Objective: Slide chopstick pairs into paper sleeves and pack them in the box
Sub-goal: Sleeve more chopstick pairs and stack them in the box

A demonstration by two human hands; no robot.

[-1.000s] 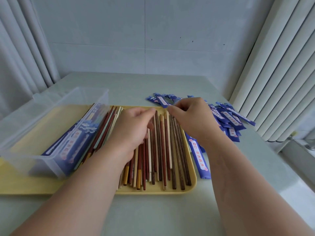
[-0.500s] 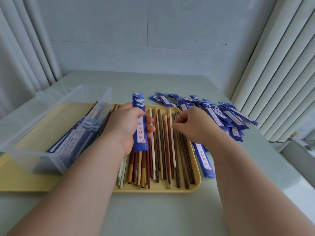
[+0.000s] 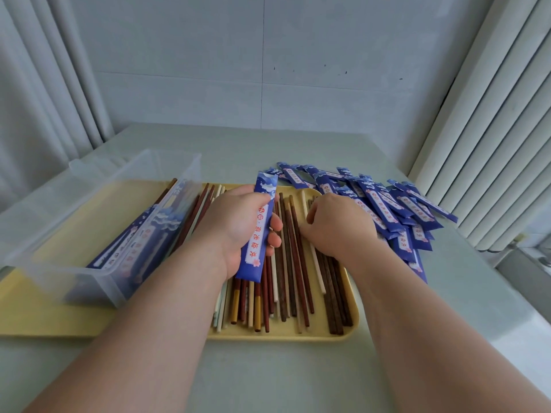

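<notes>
My left hand (image 3: 238,225) grips a blue paper sleeve (image 3: 258,228) with a white label, held lengthwise above the loose chopsticks (image 3: 292,263) lying on the yellow tray (image 3: 283,335). My right hand (image 3: 337,228) rests palm down on the chopsticks at the tray's right side, its fingertips curled onto a cream chopstick (image 3: 313,248); whether it grips that one I cannot tell. A clear plastic box (image 3: 98,222) stands on the tray's left half and holds several sleeved pairs (image 3: 134,242).
A pile of empty blue sleeves (image 3: 387,210) lies on the grey table right of the tray. White curtains hang at the left and right edges, with a tiled wall behind. A dark ledge (image 3: 524,263) sits at the far right.
My left hand has lifted a blue sleeve into view and holds it over the chopsticks. My right hand has shifted right and lower, onto the chopsticks at the tray's right side.
</notes>
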